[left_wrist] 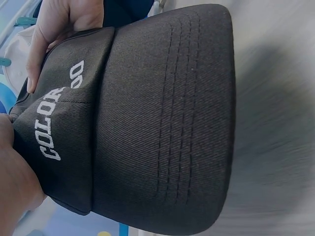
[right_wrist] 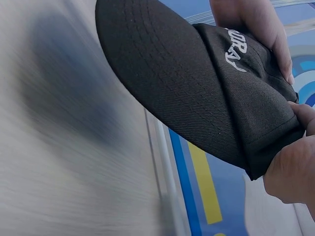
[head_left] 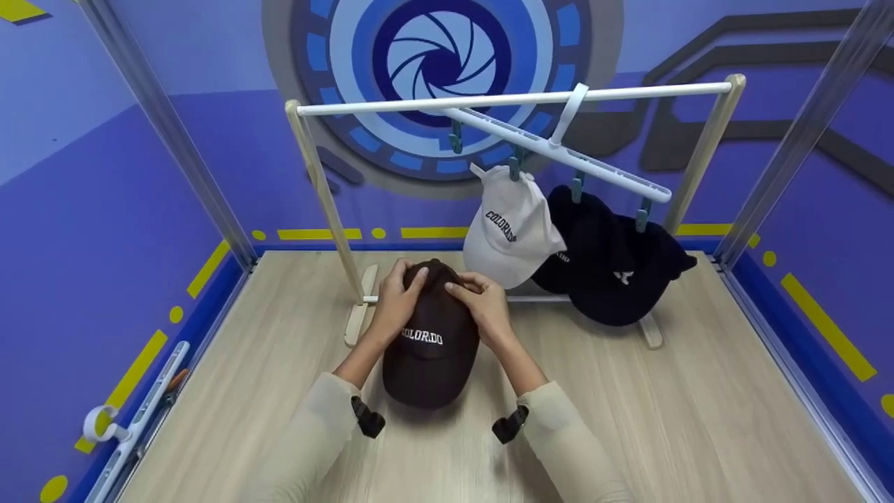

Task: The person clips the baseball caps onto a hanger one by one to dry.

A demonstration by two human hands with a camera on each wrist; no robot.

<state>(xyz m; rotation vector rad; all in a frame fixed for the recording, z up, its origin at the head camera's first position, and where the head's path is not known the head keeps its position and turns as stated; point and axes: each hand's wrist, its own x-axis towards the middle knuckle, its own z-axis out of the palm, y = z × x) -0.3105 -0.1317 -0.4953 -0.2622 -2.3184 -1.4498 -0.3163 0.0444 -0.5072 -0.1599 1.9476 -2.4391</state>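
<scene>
A dark brown baseball cap [head_left: 431,367] with white lettering is held up between both hands, its brim pointing down toward the person. The left hand [head_left: 398,302] grips the left side of the crown, thumb on top. On the other side, the right hand [head_left: 487,307] pinches the crown between thumb and fingers. In the left wrist view the cap [left_wrist: 162,118] shows its brim stitching. The right wrist view shows the cap [right_wrist: 172,83] apart from the table surface. Behind it a white cap [head_left: 506,230] and black caps [head_left: 614,272] hang from a white clip hanger [head_left: 552,148].
The hanger hooks over the white bar [head_left: 419,105] of a wooden-sided rack. A green clip [head_left: 456,137] near the hanger's left end holds nothing. Another white hanger [head_left: 143,419] lies along the table's left edge. Patterned blue walls enclose the wooden table [head_left: 712,405].
</scene>
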